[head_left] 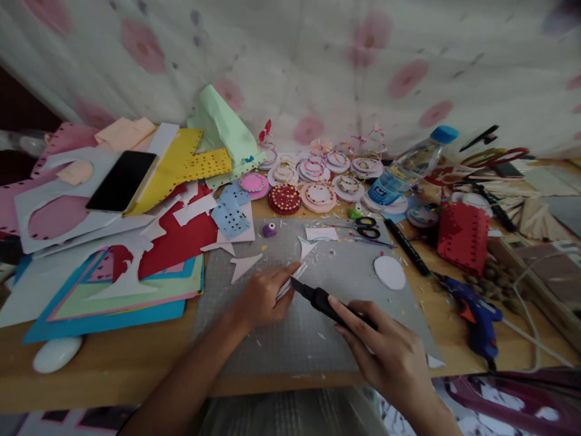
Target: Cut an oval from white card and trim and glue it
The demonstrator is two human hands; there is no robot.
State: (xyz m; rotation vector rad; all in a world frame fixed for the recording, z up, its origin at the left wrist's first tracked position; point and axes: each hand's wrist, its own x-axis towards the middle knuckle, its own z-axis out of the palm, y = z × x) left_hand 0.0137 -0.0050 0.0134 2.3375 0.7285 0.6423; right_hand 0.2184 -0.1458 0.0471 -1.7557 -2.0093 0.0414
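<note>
My left hand pinches a small stack of white foam or paper pieces just above the grey cutting mat. In my right hand is a black utility knife, its dark blade pointing left and meeting the edge of the white pieces. Whether the blade cuts into them I cannot tell. Beyond my hands lie pointed white scraps, a white strip and a purple bead-like piece. A white disc rests on the mat's right side.
Left are stacked coloured sheets and a phone. Several decorated discs line the back. Scissors, a marker, a water bottle, a red punched piece and a blue glue gun stand or lie right.
</note>
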